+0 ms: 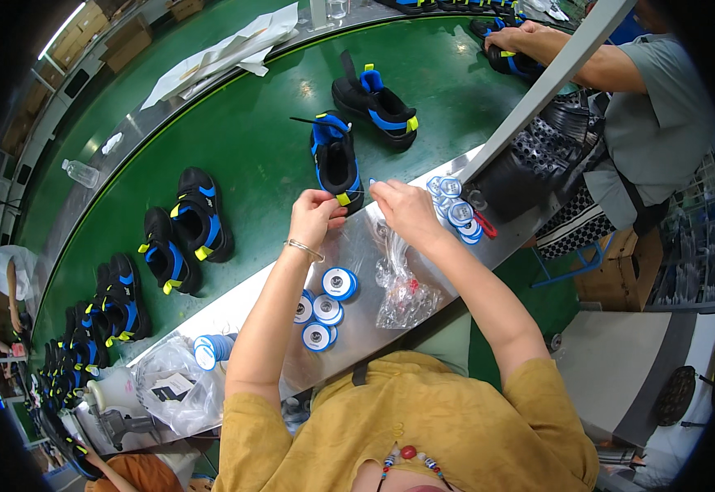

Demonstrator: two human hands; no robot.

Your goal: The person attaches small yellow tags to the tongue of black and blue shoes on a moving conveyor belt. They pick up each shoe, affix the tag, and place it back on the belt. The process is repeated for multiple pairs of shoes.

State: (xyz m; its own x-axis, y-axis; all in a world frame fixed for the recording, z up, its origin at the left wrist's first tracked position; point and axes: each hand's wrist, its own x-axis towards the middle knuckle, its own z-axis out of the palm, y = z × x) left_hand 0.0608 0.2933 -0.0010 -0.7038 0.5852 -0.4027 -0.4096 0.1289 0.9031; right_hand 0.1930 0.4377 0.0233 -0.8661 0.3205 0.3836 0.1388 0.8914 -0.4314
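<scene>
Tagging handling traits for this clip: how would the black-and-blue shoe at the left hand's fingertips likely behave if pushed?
The black-and-blue shoe would probably slide rather than tip, as it appears to rest opening-up on the smooth, glossy green tabletop. Its open collar likely flexes, since the upper looks like fabric. The black strap jutting out might flop or snag.

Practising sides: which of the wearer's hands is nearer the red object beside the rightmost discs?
Right. The right hand is across those discs from the red object; the left hand is farther, at a shoe's heel.
</scene>
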